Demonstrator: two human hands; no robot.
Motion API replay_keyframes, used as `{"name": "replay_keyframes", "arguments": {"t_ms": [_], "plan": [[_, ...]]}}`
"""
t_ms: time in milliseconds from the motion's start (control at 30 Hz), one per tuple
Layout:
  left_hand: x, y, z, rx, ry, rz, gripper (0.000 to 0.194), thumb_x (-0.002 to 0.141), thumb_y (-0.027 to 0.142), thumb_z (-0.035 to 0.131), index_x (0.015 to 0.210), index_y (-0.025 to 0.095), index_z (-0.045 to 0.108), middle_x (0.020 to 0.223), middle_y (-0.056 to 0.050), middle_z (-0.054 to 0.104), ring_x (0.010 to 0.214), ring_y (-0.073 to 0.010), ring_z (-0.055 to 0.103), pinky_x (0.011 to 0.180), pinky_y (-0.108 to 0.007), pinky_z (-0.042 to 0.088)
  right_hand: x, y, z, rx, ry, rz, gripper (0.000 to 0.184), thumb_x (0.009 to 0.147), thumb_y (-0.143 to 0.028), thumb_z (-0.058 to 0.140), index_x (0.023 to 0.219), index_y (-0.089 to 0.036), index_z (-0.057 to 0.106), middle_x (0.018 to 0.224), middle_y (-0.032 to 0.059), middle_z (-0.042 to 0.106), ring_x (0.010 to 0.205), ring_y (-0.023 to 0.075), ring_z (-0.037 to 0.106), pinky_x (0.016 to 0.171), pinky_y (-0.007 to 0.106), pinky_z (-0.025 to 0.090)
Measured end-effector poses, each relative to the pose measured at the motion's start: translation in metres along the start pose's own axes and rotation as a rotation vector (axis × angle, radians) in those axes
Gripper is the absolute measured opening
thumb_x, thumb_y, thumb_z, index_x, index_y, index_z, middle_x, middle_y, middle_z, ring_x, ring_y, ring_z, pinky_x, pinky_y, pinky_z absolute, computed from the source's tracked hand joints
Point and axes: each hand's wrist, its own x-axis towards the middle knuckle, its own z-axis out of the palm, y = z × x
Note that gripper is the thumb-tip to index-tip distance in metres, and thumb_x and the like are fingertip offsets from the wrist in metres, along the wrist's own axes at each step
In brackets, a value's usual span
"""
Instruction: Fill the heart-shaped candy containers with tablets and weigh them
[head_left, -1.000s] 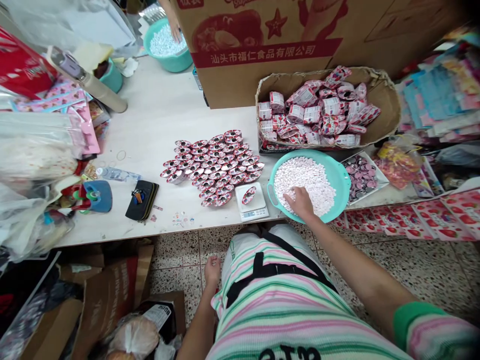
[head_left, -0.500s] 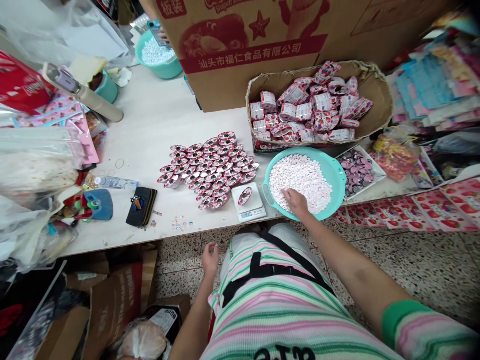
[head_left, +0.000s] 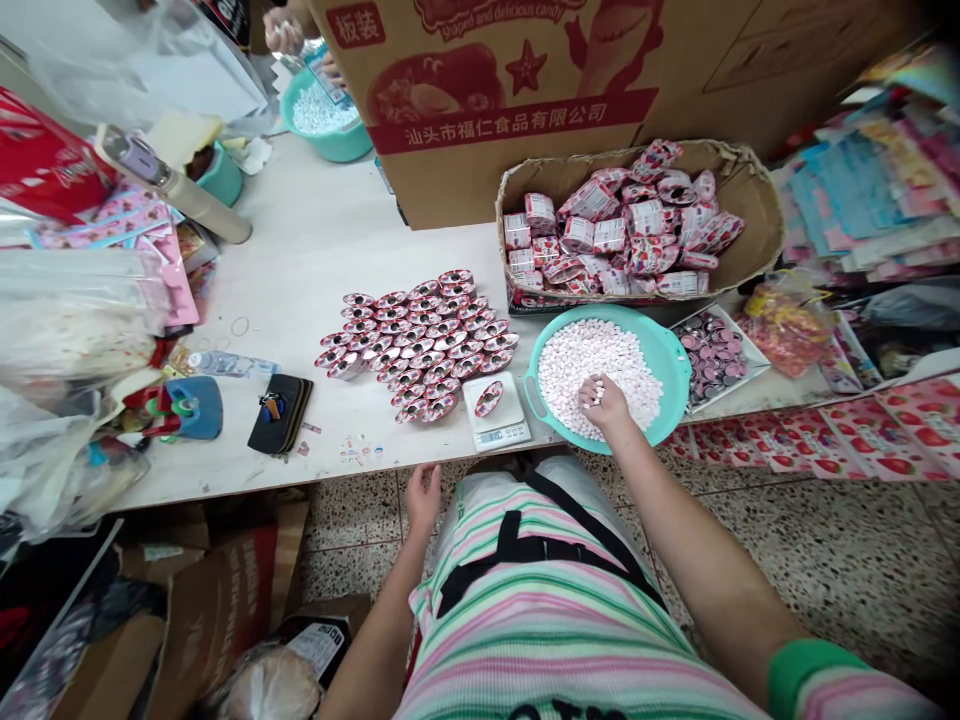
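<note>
My right hand (head_left: 606, 403), palm turned up and fingers curled, holds a few small white candies above the pale candies (head_left: 592, 355) in a turquoise basin (head_left: 671, 350). Left of the basin is a small digital scale (head_left: 502, 436) with one strawberry-patterned oval candy container (head_left: 489, 399) on its plate. Many similar containers (head_left: 424, 345) stand in packed rows beside the scale, dark openings upward. My left hand (head_left: 424, 496) hangs just off the table's front edge, fingers loosely apart, touching nothing I can see.
A cut-down carton (head_left: 765, 235) of filled packets stands behind the basin. A tray of pink round lids (head_left: 716, 350) sits to its right. A large carton (head_left: 480, 180) rises at the back. Another person's hand (head_left: 283, 32) is over a far basin (head_left: 337, 148). A black wallet (head_left: 281, 412) lies left.
My right hand has turned from reaching down into the candies to palm up with some in it, slightly right. The co-worker's hand now shows above the far basin.
</note>
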Motion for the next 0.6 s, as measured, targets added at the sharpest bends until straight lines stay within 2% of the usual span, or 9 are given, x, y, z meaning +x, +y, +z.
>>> {"name": "replay_keyframes", "arguments": {"t_ms": [100,200,367,467,600], "plan": [[-0.011,-0.01,-0.007,0.012,-0.002,-0.03,0.039,0.071,0.052,0.058,0.085,0.017,0.063,0.084,-0.008,0.068,0.08,-0.0211,0.063,0.077,-0.034,0.049,-0.005,-0.001,0.004,0.05,-0.034,0.031,0.025,0.088,-0.015,0.031,0.065,-0.02,0.04,0.048,-0.0062,0.034,0.037,0.0059,0.034,0.033,0.013,0.029],[-0.017,-0.017,-0.01,0.021,-0.001,-0.056,0.04,0.071,0.053,0.057,0.084,0.016,0.063,0.085,-0.009,0.068,0.08,-0.0212,0.063,0.077,-0.035,0.049,-0.01,0.007,0.013,0.13,-0.036,0.058,0.023,0.087,-0.015,0.032,0.071,-0.02,0.048,0.054,-0.0031,0.044,0.044,0.0068,0.045,0.036,0.013,0.037],[-0.014,-0.023,-0.008,0.023,-0.002,-0.081,0.04,0.071,0.053,0.056,0.087,0.017,0.062,0.087,-0.009,0.067,0.083,-0.0215,0.063,0.079,-0.035,0.049,-0.015,0.031,0.039,0.092,0.036,0.008,0.016,0.085,-0.016,0.041,0.079,-0.018,0.056,0.07,0.0024,0.061,0.065,0.0098,0.061,0.053,0.018,0.053],[-0.012,-0.026,-0.006,0.018,0.0,-0.089,0.04,0.072,0.053,0.055,0.088,0.017,0.061,0.089,-0.009,0.067,0.084,-0.0217,0.063,0.079,-0.034,0.049,-0.017,0.048,0.055,0.013,0.0,0.005,0.007,0.081,-0.017,0.051,0.078,-0.017,0.057,0.074,0.0041,0.064,0.07,0.0123,0.063,0.061,0.023,0.057],[-0.017,-0.031,-0.008,0.0,-0.001,-0.095,0.04,0.073,0.052,0.053,0.09,0.017,0.061,0.092,-0.009,0.066,0.086,-0.0213,0.062,0.081,-0.034,0.048,-0.016,0.071,0.074,-0.014,-0.023,0.03,0.006,0.08,-0.017,0.052,0.079,-0.016,0.058,0.075,0.005,0.066,0.072,0.0119,0.065,0.065,0.021,0.057]]}}
